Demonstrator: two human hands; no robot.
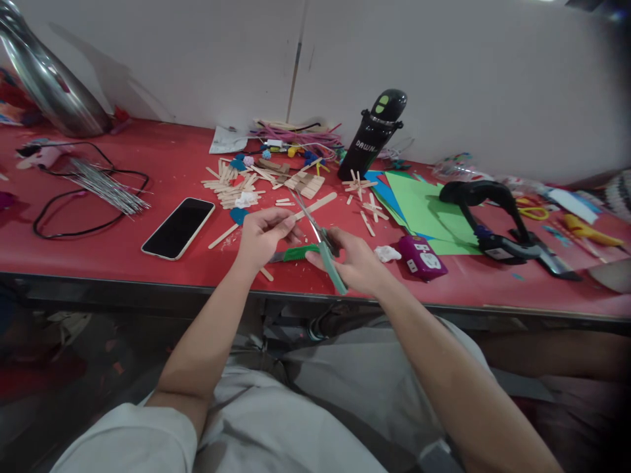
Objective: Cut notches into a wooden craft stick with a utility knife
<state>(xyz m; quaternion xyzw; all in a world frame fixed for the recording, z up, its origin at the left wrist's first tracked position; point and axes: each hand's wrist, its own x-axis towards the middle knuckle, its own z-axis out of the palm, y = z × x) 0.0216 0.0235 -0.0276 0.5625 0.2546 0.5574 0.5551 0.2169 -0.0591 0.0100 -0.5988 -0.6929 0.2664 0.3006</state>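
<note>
My left hand (267,235) pinches one end of a wooden craft stick (318,205), which points up and to the right over the red table. In my right hand (352,261) is a pair of scissors (332,266) with green handles. Its blades reach up and left, crossing the stick close to my left fingers; whether they touch the wood I cannot tell. Under the hands lies a green-handled cutter knife (298,253). Behind them is a loose pile of craft sticks (229,187), with a crumpled white wad (245,199) on it.
A smartphone (178,228) lies left of my hands, near thin metal rods (106,187). A black bottle (371,135) stands behind. To the right are a purple box (422,258), green paper sheets (428,203) and a black headset-like strap (488,197). A steel jug (54,79) stands far left.
</note>
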